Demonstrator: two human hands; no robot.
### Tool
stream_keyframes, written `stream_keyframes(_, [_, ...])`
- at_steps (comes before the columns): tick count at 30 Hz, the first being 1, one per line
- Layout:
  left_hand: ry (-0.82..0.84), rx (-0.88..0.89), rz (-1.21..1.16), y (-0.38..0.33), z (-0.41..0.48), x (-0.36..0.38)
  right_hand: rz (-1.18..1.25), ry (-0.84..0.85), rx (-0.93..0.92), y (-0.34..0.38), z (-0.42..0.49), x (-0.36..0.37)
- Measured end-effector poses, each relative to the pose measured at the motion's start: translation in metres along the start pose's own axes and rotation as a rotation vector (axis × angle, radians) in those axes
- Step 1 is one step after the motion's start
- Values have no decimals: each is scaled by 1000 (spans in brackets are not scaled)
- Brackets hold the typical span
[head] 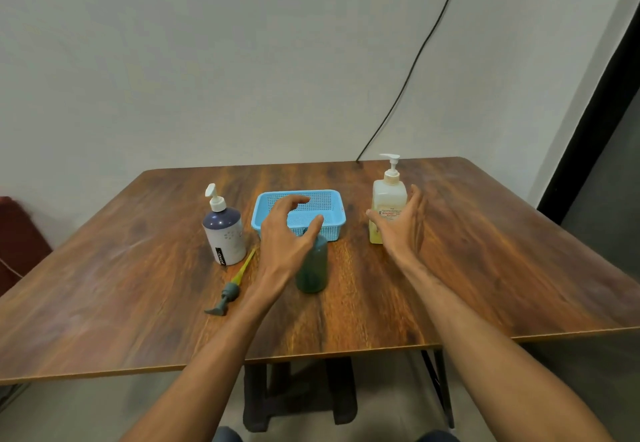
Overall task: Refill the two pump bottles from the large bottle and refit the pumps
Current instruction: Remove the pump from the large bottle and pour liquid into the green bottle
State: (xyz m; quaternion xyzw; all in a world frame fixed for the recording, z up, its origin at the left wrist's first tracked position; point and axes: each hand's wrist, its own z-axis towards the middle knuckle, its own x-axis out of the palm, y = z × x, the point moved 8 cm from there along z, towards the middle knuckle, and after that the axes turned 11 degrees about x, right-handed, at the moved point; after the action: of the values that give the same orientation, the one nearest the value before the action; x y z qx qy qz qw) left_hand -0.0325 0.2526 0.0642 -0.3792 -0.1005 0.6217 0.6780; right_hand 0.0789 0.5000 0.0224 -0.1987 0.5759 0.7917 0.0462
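Both hands' fingers (298, 202) spread open above green bottle (311, 268).

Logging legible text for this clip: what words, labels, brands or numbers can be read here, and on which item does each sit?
White and navy pump bottle: a black strip with white letters running sideways near the base, too blurred to read with confidence.
Yellow pump bottle: a label with a red line of text and smaller print, partly behind the right hand, too small to read.
Green bottle, loose pump, blue basket: no text seen.
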Motion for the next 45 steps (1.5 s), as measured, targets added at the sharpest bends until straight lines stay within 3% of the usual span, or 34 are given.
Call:
stream_keyframes(9, [8,-14,-3,8,4,-1,-17,14,59,-10,12,11])
stream_keyframes(32, [15,4,-56,-26,-47,-30,36,107,-43,4,-114,-35])
stream_keyframes(35, [-7,78,-69,-36,-55,-31,24,123,-48,2,-118,-35])
stream_keyframes(42, [25,162,-99,-49,-75,-11,146,316,-19,2,-113,-35])
stream_keyframes(45, [60,151,-123,-45,-78,4,217,320,-42,11,-108,-47])
